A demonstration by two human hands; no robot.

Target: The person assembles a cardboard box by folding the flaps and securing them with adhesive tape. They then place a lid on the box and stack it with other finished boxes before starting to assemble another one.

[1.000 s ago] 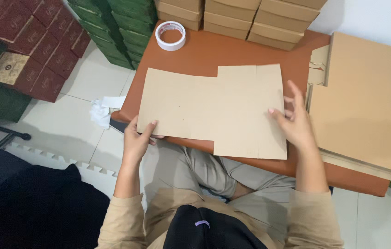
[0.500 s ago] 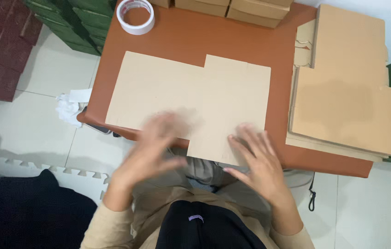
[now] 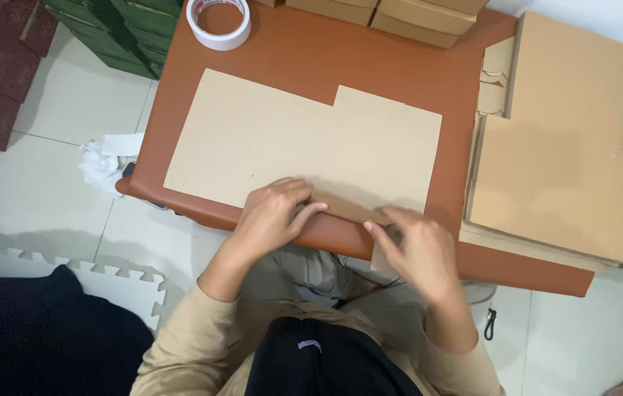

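Both hands, left [image 3: 271,216] and right [image 3: 414,246], press closed on the near flap, apparently folding it, of a flat cardboard sheet [image 3: 304,139] on the worktop [image 3: 370,66].

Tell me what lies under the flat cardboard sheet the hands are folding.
The cardboard sheet lies on the brown tabletop, which shows around it. The left hand and right hand bend its near flap at the table's edge. Whatever sits beneath the sheet's middle is covered.

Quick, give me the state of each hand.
Left hand: closed, gripping the cardboard sheet's near flap.
Right hand: fingers bent, pressing the same flap.
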